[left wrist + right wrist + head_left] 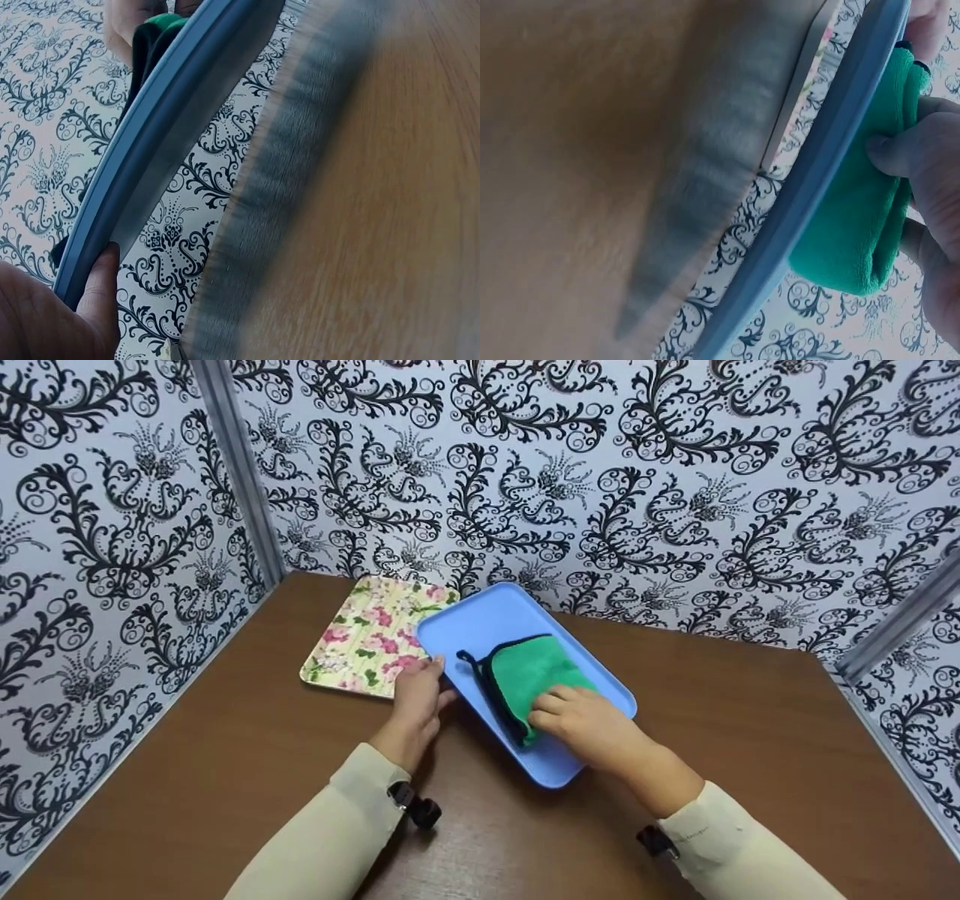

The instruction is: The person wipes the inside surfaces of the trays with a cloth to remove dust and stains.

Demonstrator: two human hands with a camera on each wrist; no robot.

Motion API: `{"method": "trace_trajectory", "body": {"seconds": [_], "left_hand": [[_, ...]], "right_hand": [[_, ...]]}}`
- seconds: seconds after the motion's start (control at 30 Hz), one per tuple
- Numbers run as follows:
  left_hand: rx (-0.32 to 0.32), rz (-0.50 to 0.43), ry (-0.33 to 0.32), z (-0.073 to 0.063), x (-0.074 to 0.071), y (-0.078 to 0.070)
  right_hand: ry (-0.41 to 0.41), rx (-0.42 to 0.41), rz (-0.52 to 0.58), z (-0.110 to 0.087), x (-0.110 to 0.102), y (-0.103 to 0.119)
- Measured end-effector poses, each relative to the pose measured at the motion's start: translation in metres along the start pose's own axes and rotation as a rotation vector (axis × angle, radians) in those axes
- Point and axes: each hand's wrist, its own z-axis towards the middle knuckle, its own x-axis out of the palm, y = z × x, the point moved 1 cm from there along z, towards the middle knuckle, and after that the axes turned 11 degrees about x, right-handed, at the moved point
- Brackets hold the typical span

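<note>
A blue tray [480, 619] is held up off the brown table, its underside and the table's gap showing in the left wrist view. My left hand [417, 701] grips its left long edge, with a finger [101, 289] against the underside. On the tray lies a folded green cloth [529, 667] with a black border and a small black loop at one corner. My right hand [581, 724] holds the cloth's near side; in the right wrist view the thumb [891, 154] presses one face of it and the other fingers curl behind.
A floral tray [367, 637] in cream and pink lies at the back left of the table [720, 765], partly overlapped by the blue one. White walls [562, 487] with black scrollwork stand behind and at both sides.
</note>
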Motion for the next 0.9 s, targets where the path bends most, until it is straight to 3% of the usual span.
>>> {"method": "trace_trajectory", "body": {"seconds": [0.2, 0.4, 0.9], "left_hand": [[-0.001, 0.001, -0.007, 0.001, -0.001, 0.0], [-0.001, -0.001, 0.008, 0.0, 0.0, 0.0], [-0.008, 0.04, 0.014, -0.001, 0.001, 0.001]], "right_hand": [[0.046, 0.021, -0.048, -0.001, 0.003, -0.012], [0.015, 0.032, -0.065, -0.004, 0.005, -0.024], [0.062, 0.179, -0.074, -0.005, 0.006, -0.046]]}}
